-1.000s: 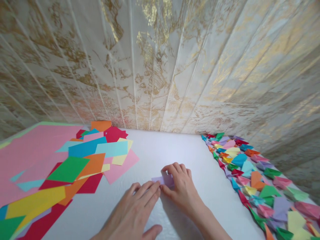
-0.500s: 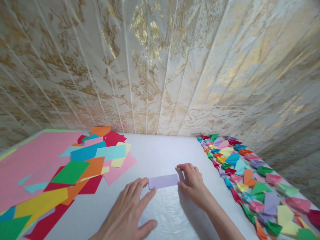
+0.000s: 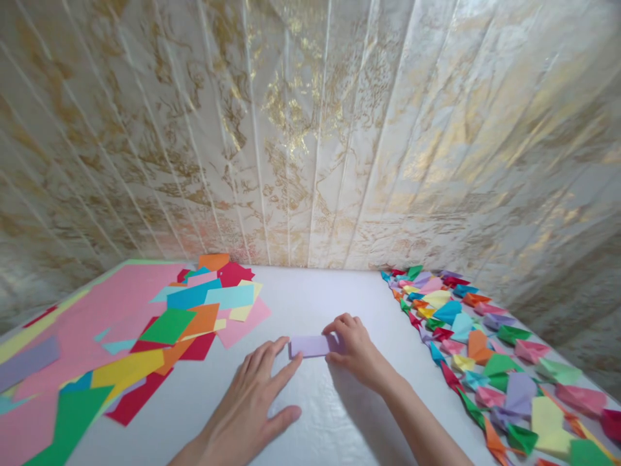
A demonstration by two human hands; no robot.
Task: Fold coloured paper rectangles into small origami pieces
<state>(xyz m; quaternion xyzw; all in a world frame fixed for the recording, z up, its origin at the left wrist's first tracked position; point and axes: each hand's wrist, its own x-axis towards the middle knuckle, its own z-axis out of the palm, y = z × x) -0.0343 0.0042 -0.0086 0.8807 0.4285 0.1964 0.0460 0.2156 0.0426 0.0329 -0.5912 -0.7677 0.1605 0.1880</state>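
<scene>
While my left hand (image 3: 247, 404) lies spread against the left end of a purple paper strip (image 3: 309, 346) midway on the white worktop (image 3: 315, 298), my right hand (image 3: 358, 348) curls over the right end; from here I cannot tell whether it pinches.

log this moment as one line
left hand: at left end of purple rectangular paper strip; right hand: at its right end; right side: folded multicoloured paper pieces

Coloured sheets (image 3: 168, 326), folded papers (image 3: 520, 392), gold-patterned backdrop (image 3: 301, 142), perhaps a curtain
</scene>
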